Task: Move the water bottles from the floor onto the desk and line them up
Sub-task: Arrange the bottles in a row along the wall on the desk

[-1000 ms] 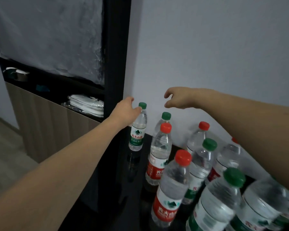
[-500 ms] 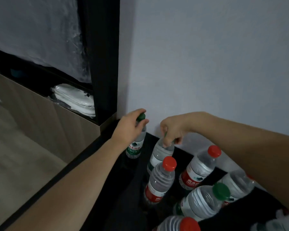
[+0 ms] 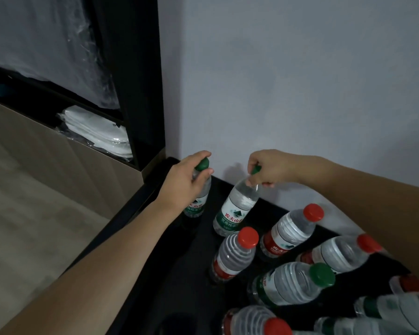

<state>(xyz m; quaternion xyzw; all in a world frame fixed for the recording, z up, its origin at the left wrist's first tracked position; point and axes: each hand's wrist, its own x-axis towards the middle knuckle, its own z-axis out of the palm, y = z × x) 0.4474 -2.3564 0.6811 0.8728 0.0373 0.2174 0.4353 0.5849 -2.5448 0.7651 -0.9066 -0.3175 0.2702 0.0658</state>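
**Two green-cap bottles at the wall: how I line them up well**

My left hand (image 3: 183, 182) is curled round the neck of the corner bottle (image 3: 197, 199), thumb and fingers just under its green cap. The bottle stands upright on the black desk (image 3: 179, 274), near the wall (image 3: 288, 81) and beside the dark cabinet post (image 3: 140, 76).

My right hand (image 3: 273, 169) pinches the second green-cap bottle (image 3: 236, 209) at the cap, fingertips bent down over it. This bottle is tilted, top leaning toward the wall, and I think its base is not flat on the desk yet.

So both bottles are already on the desk, at the far-left end. Behind them, nearer to me, stand red-cap bottles (image 3: 232, 255) and more, not in a clean row.

How I would do this step:
- Keep the left one steady as ref. point; do not push it, the desk edge is near on the left side.
- Bring the right one upright first, then set the base flat just beside the left one, w/ same gap to the wall.
- Hold at the neck, not only at the cap: a cap pinch lets a full bottle swing.
- Let go only when it stands alone w/o wobble.
- Watch my right forearm; it passes over the red caps and could tip them.
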